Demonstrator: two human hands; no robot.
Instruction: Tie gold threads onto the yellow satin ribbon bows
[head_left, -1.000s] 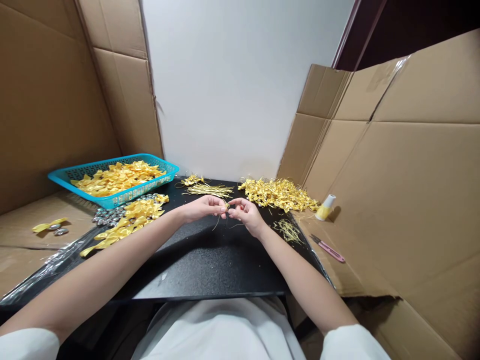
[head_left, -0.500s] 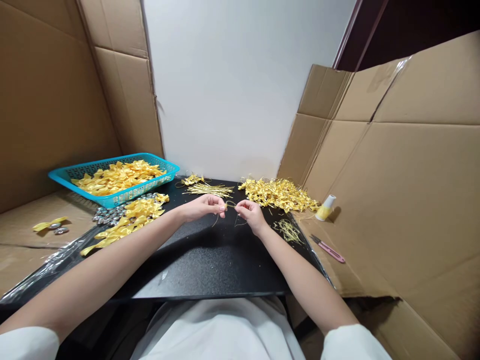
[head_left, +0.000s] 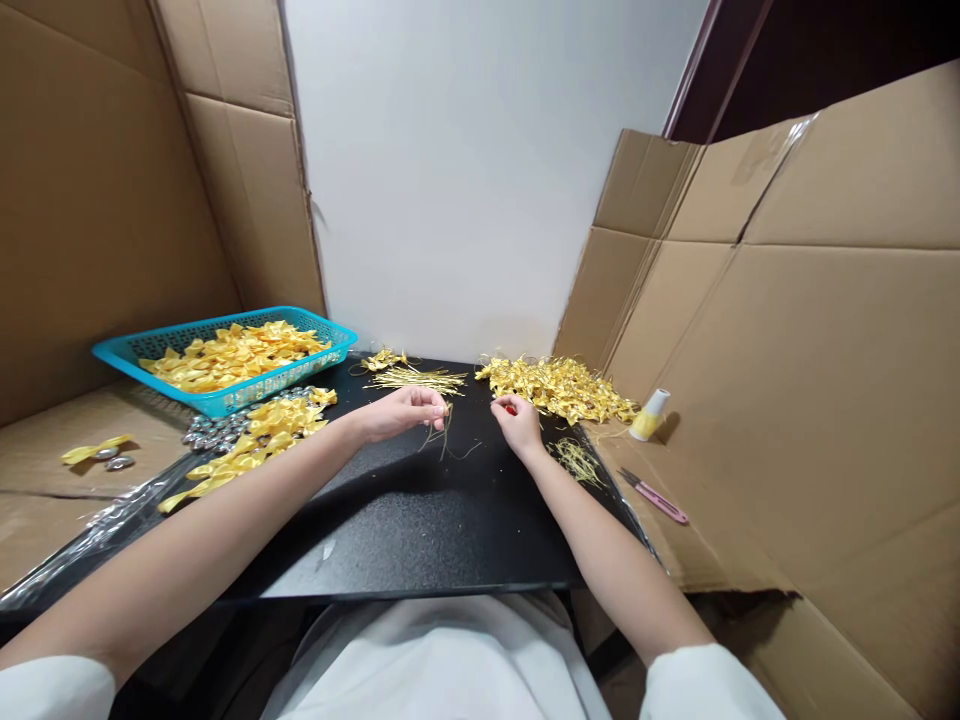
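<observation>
While the left hand (head_left: 409, 410) pinches a thin golden cord (head_left: 445, 437) between thumb and fingers, its loose ends hang over the black table (head_left: 390, 545). The right hand (head_left: 520, 425) is apart, fingertips drawn together; if they hold something, I cannot tell. The cord should be light, limp and perhaps slippery, best gripped where its strands gather. Beyond lie yellow ribbon bows (head_left: 559, 388).

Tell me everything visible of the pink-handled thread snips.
The thread snips have a pink handle and dark, metal-looking blades. They lie on the cardboard sheet right of the black table, blades pointing away and leftward. Neither the left hand nor the right hand touches them; whether they are open I cannot tell.
</observation>
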